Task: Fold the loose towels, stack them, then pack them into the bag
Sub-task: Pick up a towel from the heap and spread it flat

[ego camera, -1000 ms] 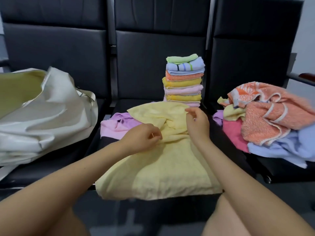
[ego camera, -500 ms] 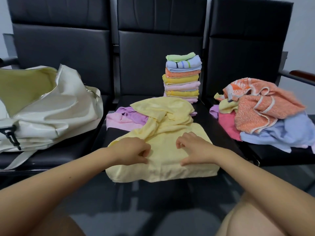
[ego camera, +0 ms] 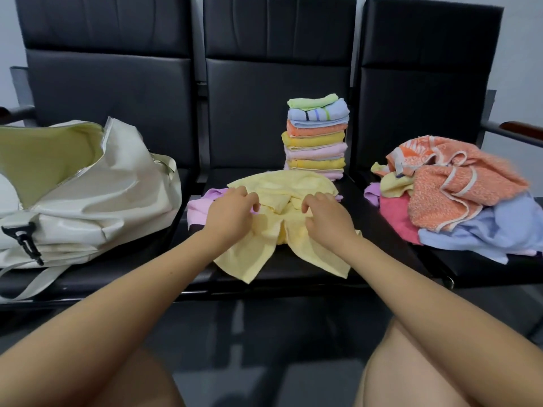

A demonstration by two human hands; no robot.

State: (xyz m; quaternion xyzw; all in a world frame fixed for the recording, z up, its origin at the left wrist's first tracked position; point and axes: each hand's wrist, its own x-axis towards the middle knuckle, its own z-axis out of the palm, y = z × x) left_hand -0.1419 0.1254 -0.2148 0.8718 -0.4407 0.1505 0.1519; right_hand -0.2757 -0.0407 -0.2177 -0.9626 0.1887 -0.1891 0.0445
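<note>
A pale yellow towel [ego camera: 282, 245] lies bunched on the middle black seat, its near corners hanging over the seat's front edge. My left hand [ego camera: 232, 212] and my right hand [ego camera: 323, 215] both rest on its crumpled middle with fingers curled into the cloth. A pink and lilac towel [ego camera: 199, 210] lies under it at the left. Behind stands a stack of several folded towels [ego camera: 316, 139]. An open cream bag [ego camera: 82, 198] sits on the left seat.
A heap of loose towels [ego camera: 458, 195] in orange, blue, red and yellow covers the right seat. Black seat backs [ego camera: 276, 83] rise behind everything. Chair armrests [ego camera: 520, 132] stick out at both far sides. My knees are at the bottom.
Both hands moved away from me to the towel's middle and gathered it. The flat near edge is now split into two hanging corners. The camera view shifted slightly.
</note>
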